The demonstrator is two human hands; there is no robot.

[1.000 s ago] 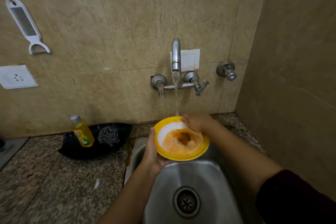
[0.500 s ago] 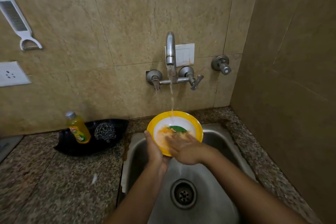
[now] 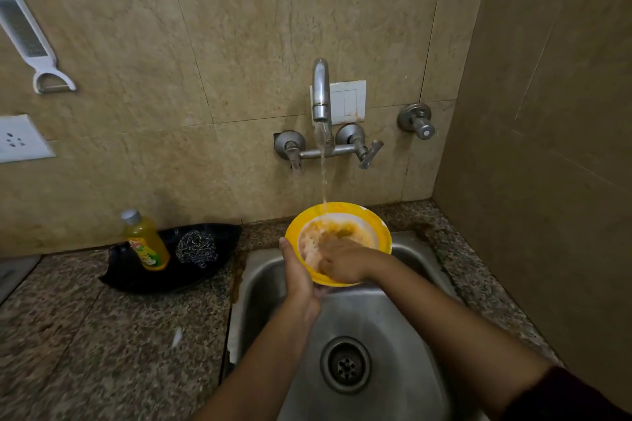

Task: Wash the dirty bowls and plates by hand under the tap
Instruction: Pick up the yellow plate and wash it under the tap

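Observation:
A yellow-rimmed bowl with a white inside, smeared with orange residue, is tilted toward me over the steel sink. Water runs from the wall tap onto the bowl's far rim. My left hand grips the bowl's left edge from below, thumb up along the rim. My right hand lies inside the bowl, fingers flat on the residue and holding nothing.
On the granite counter to the left lies a black tray with a yellow dish-soap bottle and a steel scrubber. A peeler and a socket are on the tiled wall. A side wall closes the right.
My right hand went from the bowl's far rim down into the bowl and now rubs further left inside it. The bowl stays under the stream in my left hand.

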